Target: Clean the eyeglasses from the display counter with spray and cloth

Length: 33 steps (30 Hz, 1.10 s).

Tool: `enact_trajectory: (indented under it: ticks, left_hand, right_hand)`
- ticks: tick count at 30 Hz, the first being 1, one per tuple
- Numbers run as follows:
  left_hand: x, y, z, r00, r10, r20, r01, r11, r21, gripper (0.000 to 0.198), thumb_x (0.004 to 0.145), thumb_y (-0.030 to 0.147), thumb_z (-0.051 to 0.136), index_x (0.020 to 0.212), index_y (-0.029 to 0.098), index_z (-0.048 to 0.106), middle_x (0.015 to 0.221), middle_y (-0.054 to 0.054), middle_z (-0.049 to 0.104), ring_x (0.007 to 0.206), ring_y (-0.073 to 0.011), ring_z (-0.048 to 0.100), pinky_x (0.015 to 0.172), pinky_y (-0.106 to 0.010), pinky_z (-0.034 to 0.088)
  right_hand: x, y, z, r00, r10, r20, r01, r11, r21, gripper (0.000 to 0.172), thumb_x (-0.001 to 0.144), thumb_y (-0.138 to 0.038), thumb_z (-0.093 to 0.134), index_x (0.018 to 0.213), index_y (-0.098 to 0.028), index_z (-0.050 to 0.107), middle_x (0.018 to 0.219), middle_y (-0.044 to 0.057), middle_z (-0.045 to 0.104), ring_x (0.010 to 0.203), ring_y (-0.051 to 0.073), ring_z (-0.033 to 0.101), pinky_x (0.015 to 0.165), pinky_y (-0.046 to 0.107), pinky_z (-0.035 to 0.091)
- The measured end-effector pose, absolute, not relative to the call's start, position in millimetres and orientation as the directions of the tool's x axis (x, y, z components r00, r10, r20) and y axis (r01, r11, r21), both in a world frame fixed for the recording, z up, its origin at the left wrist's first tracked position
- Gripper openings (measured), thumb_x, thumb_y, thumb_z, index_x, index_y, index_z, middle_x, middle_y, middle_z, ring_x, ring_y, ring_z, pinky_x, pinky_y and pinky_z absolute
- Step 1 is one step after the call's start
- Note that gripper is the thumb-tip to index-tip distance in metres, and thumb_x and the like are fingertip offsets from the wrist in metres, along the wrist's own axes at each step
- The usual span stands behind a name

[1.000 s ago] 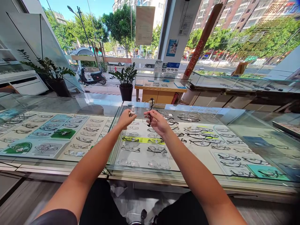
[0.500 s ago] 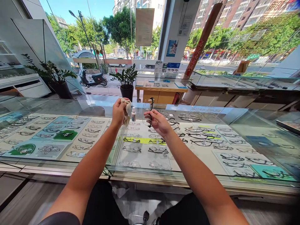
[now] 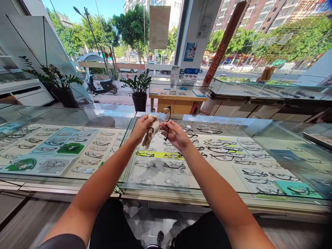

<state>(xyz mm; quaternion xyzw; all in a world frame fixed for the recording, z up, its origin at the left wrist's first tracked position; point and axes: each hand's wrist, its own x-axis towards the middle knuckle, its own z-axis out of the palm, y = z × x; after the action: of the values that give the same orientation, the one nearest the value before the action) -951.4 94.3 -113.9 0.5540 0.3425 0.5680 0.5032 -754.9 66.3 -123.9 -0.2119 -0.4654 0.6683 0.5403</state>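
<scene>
A crumpled beige cloth (image 3: 148, 137) is pinched in my left hand (image 3: 142, 127) and hangs down from the fingers. My right hand (image 3: 177, 134) grips a pair of eyeglasses (image 3: 169, 114) with a dark frame and clear lenses, turned on end so one lens is above the fingers and one below. The cloth is right beside the glasses; whether it touches a lens I cannot tell. Both hands are above the glass display counter (image 3: 124, 111). The small white bottle seen earlier is hidden behind the cloth and left hand.
Rows of eyeglasses (image 3: 174, 165) lie inside the counter under the glass top. Beyond it stand a potted plant (image 3: 140, 100), a wooden table (image 3: 166, 104) with more glasses, and another glass case (image 3: 238, 91) at right. Large windows face a street.
My left hand has moved right with the cloth, up to the glasses, and now covers the bottle. The right hand has stayed nearly in place. The view has shifted slightly.
</scene>
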Motion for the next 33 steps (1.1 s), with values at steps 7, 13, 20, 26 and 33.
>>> enact_trajectory:
  ticks: [7,13,20,26,33]
  left_hand:
    - [-951.9,93.6,-115.1,0.161,0.954,0.251,-0.152,-0.227,0.962,0.035,0.077,0.051,0.075,0.089,0.022,0.059,0.079,0.001,0.059,0.068,-0.0125,0.053,0.062,-0.024,0.045]
    - [-947.6,88.8,-121.3,0.266,0.937,0.225,-0.085,-0.210,0.974,0.042,0.079,0.057,0.079,0.091,0.021,0.061,0.085,0.002,0.063,0.075,-0.0123,0.057,0.066,-0.022,0.046]
    - [-944.2,79.7,-120.0,0.337,0.903,0.266,-0.090,-0.250,0.964,0.051,0.084,0.065,0.082,0.089,0.021,0.059,0.086,0.002,0.059,0.078,-0.0116,0.055,0.067,-0.022,0.046]
    - [-941.8,78.8,-122.9,0.400,0.892,0.209,-0.113,-0.178,0.978,0.064,0.074,0.070,0.094,0.094,0.020,0.060,0.084,0.002,0.067,0.074,-0.0116,0.060,0.067,-0.023,0.044]
    - [-941.5,83.6,-129.7,0.484,0.867,0.118,-0.127,-0.064,0.990,0.074,0.069,0.075,0.098,0.113,0.018,0.080,0.099,-0.004,0.078,0.087,-0.0161,0.066,0.083,-0.030,0.048]
  right_hand:
    - [-752.6,70.2,-123.0,-0.245,0.940,0.237,-0.539,0.071,-0.839,0.037,0.077,-0.049,0.102,0.088,-0.027,0.074,0.108,0.001,0.083,0.101,0.019,0.074,0.082,0.029,0.061]
    - [-749.5,75.6,-124.8,-0.159,0.968,0.194,-0.563,0.072,-0.823,0.031,0.082,-0.047,0.099,0.092,-0.027,0.077,0.110,-0.001,0.084,0.102,0.016,0.076,0.080,0.025,0.060]
    - [-752.8,76.2,-124.5,-0.151,0.968,0.198,-0.614,0.065,-0.786,0.031,0.080,-0.044,0.101,0.091,-0.024,0.080,0.098,-0.002,0.080,0.086,0.012,0.072,0.066,0.020,0.056]
    - [-754.6,73.0,-122.7,-0.198,0.957,0.210,-0.603,0.050,-0.796,0.030,0.083,-0.043,0.099,0.090,-0.023,0.078,0.093,-0.001,0.078,0.081,0.012,0.069,0.073,0.021,0.060]
    - [-753.4,73.6,-124.3,-0.238,0.940,0.242,-0.592,0.057,-0.804,0.038,0.077,-0.050,0.102,0.089,-0.024,0.076,0.089,-0.001,0.075,0.074,0.012,0.066,0.065,0.022,0.058]
